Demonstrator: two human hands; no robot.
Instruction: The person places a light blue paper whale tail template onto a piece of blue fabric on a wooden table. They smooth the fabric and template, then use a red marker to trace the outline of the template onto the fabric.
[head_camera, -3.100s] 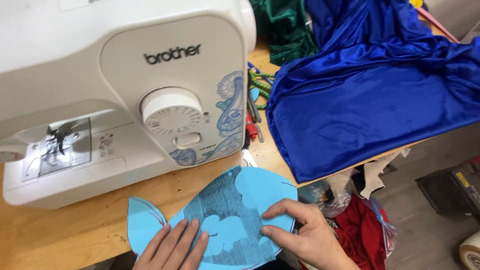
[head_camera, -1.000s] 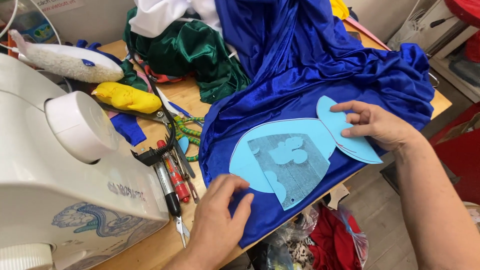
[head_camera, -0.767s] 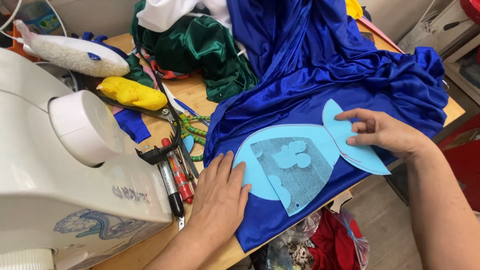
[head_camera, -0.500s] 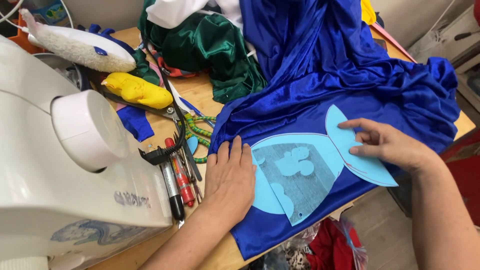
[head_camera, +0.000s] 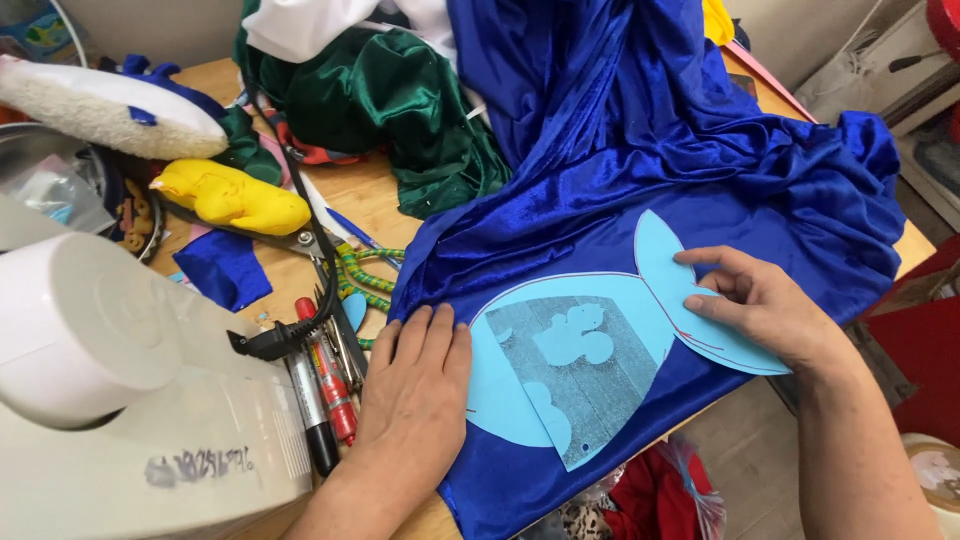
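A light blue paper fish (head_camera: 590, 360) lies flat on the blue cloth (head_camera: 700, 180), near the front edge of the table (head_camera: 370, 200). The left hand (head_camera: 415, 395) lies flat on the cloth with its fingers close together, touching the fish's head end. The right hand (head_camera: 765, 310) presses on the tail end, fingers spread a little and flat, not gripping anything.

So the fish is laid out on the cloth and held still. It looks like the placing part is nearly done. No pins show on the fish and no cut shows in the cloth around it, so that part still looks left to do.

Scissors (head_camera: 320, 250) and red and black pens (head_camera: 325, 380) lie just left of the left hand. A white sewing machine (head_camera: 130, 400) stands at the front left corner. Green cloth (head_camera: 400, 110) is bunched at the back.
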